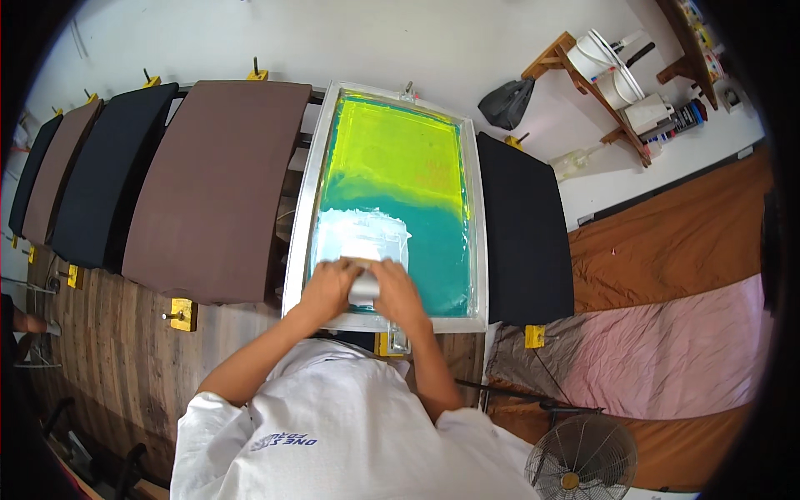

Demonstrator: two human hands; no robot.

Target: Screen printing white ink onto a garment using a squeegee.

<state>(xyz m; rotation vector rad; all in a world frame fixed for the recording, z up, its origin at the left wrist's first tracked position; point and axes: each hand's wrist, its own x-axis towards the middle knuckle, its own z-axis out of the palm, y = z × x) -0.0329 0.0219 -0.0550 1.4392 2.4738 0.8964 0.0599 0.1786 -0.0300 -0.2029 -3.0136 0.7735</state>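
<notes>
A dark bag (507, 104) is against the white wall (375, 37), just beside the left end of a wooden shelf (597, 102). White buckets (590, 57) stand toward that end, a white box (648, 112) nearer the right. Below, a fan (581, 462) overlaps the lower left corner of a brown and pink cloth (675, 354).

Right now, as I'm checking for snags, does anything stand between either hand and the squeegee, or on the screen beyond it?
Nothing visible does: the left hand and right hand both grip the squeegee. Beyond it, white ink lies on the screen, with no loose object in sight.
</notes>
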